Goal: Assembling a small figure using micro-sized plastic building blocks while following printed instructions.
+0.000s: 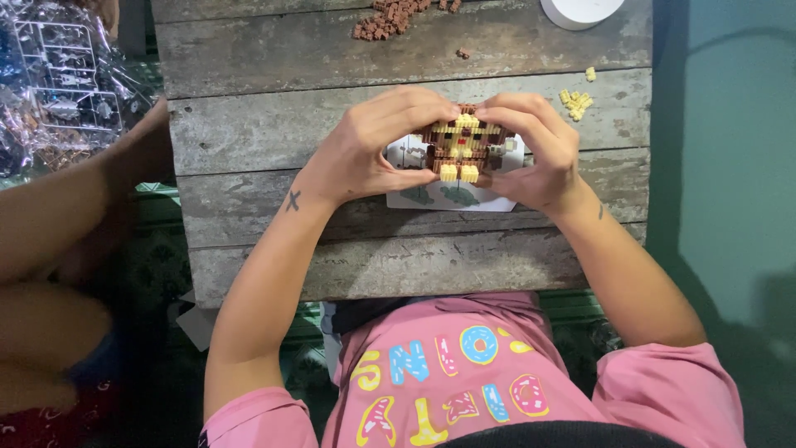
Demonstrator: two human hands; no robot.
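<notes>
Pink shirt [464,382] with bright doughnut-style lettering fills the bottom of my view, forearms reaching out over a weathered plank table [274,124]. From here I see both hands cupping a small brick-built figure [462,148] of brown and yellow micro blocks, held just above a white instruction sheet [452,197] at mid-table. Left hand [373,145] pinches its left side, fingertips curled over the top; right hand [535,149] presses the right side likewise. Loose brown bricks [385,18] lie at the far edge, yellow bricks [575,101] to the right, beside a white round container [580,10]. Another person's arm [58,199] rests at left.
</notes>
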